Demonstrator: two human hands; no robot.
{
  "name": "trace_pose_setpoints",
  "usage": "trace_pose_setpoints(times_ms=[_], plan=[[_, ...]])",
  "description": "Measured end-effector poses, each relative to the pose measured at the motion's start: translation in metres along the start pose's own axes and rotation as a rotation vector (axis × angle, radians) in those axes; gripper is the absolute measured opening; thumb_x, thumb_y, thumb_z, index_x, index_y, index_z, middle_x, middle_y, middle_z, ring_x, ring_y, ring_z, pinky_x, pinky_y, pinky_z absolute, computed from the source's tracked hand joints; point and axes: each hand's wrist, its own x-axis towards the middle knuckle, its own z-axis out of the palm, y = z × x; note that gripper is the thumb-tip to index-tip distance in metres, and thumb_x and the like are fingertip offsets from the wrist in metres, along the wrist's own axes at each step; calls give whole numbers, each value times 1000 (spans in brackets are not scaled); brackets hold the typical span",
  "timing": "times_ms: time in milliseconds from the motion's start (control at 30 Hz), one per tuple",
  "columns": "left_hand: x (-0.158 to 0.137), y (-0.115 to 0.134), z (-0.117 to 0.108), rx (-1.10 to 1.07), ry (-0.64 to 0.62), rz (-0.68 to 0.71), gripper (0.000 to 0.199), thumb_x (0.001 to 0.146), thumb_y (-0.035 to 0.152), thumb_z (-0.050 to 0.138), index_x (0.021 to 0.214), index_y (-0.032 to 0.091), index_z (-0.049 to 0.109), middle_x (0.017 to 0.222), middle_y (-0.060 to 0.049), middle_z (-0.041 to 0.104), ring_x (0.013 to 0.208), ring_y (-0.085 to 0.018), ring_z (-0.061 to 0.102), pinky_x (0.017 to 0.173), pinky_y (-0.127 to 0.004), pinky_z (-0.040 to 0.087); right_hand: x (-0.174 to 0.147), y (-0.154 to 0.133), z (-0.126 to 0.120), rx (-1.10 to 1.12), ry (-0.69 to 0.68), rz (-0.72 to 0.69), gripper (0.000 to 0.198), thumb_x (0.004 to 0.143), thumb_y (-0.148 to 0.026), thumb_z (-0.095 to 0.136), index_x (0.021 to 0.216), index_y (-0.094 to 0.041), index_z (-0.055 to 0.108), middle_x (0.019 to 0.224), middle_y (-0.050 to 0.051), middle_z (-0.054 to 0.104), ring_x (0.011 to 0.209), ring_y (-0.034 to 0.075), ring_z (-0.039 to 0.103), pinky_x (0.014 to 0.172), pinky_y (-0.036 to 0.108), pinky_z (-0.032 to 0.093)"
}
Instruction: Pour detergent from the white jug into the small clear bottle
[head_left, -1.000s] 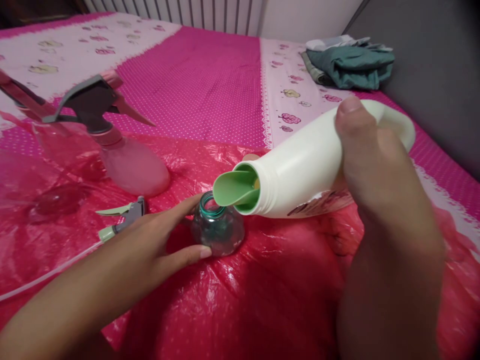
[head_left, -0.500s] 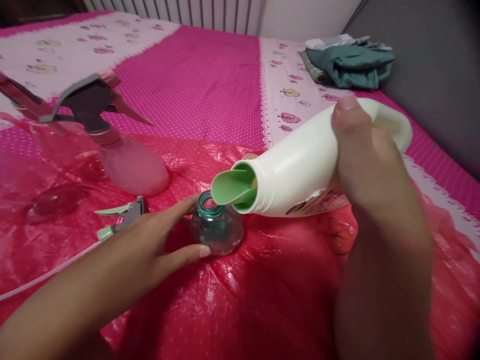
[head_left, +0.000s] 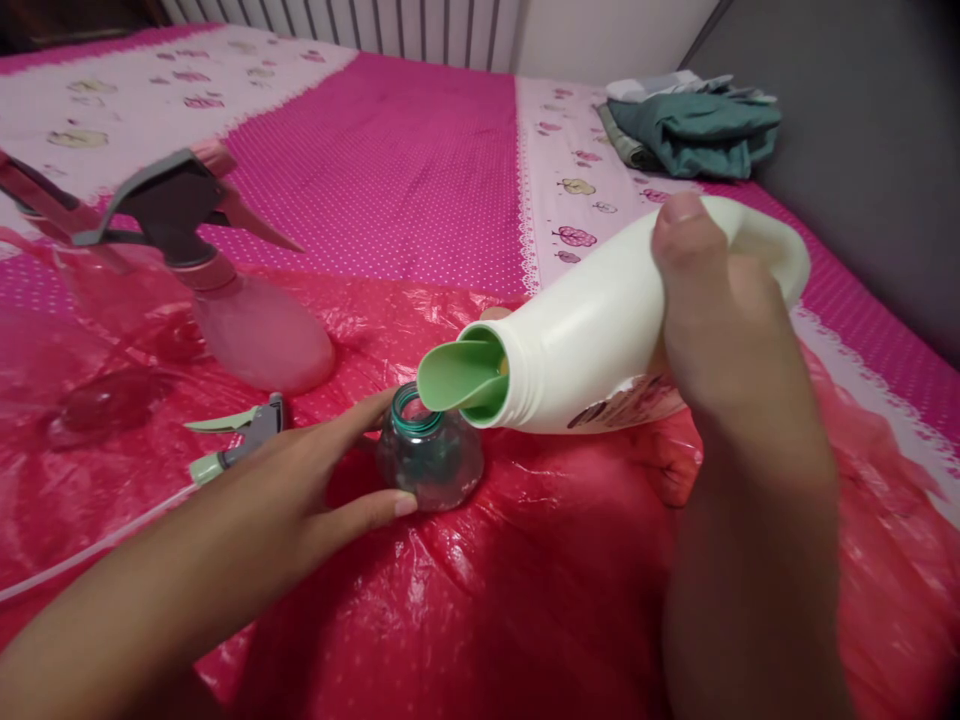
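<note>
My left hand [head_left: 337, 480] is closed around the side of a clear green-tinted spray bottle body [head_left: 435, 465], which stands upright with its threaded neck uncovered. Tilted over it is a white jug-like bottle [head_left: 592, 330], gripped by my right hand [head_left: 712, 310]. The jug's green pouring spout [head_left: 461, 378] points at the bottle's mouth, its lip over the rim. Something yellowish shows deep inside the jug's neck; I cannot make out a stream. Left of my left hand lies a grey and green spray trigger head [head_left: 251, 435] with a white tube [head_left: 97, 545].
A pink spray bottle [head_left: 259, 325] with a grey trigger stands at the left, another pink sprayer [head_left: 45, 200] behind it. Red plastic sheeting [head_left: 480, 620] covers the near part of the pink bedspread [head_left: 390, 150]. Folded green clothes [head_left: 697, 130] lie at the back right.
The whole view has shifted very slightly, so things sit a little further left. Both hands keep their grips, and the jug stays tilted over the bottle.
</note>
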Motion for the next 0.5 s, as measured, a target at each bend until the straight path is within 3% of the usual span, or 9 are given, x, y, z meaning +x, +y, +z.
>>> trace_pose_setpoints(times_ms=[167, 300, 500], plan=[[0, 1, 1, -7, -24, 10, 87, 93, 92, 45, 166, 45, 44, 128, -8, 78, 106, -42, 70, 93, -53, 52, -1, 0, 2, 23, 22, 34, 100, 73, -111, 31, 91, -18, 65, 84, 7, 62, 80, 16, 53, 77, 36, 37], [1, 2, 1, -9, -19, 8, 85, 95, 92, 42, 166, 45, 45, 125, -7, 80, 105, -41, 71, 97, -56, 53, -1, 0, 1, 33, 16, 58, 103, 71, -112, 30, 93, -19, 67, 84, 7, 63, 81, 18, 54, 79, 37, 37], [4, -1, 1, -88, -62, 18, 88, 92, 87, 54, 167, 42, 45, 121, -6, 83, 113, -43, 73, 104, -57, 54, 0, -2, 3, 25, 21, 67, 105, 70, -113, 26, 98, -20, 65, 87, 7, 62, 83, 18, 51, 80, 35, 34]])
